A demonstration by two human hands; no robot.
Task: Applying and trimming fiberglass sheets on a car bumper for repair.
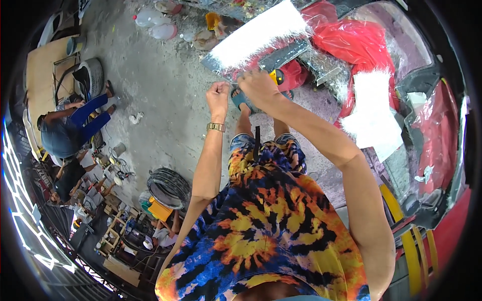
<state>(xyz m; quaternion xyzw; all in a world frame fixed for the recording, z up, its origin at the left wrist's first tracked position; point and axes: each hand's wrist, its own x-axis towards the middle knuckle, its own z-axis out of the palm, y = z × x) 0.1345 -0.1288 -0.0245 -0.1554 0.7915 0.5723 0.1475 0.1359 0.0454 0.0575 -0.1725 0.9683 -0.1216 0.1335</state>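
A long white fibre sheet [258, 32] with frayed edges hangs in front of me, above a red car body [361, 42] wrapped in clear plastic. My left hand [218, 95], a gold watch on its wrist, is closed in a fist at the sheet's lower edge and seems to pinch it. My right hand [258, 85] grips the same edge a little to the right. A yellow and black tool [276, 76] shows just past the right hand; whether the hand holds it is unclear. My feet in blue sandals [240, 100] stand on the concrete below.
Another white fibre patch [372, 113] lies on the car at the right. A tyre [168, 188] lies at lower left, another tyre [93, 75] at upper left. A seated person [65, 133] works at the left. Plastic bottles [153, 22] lie on the floor.
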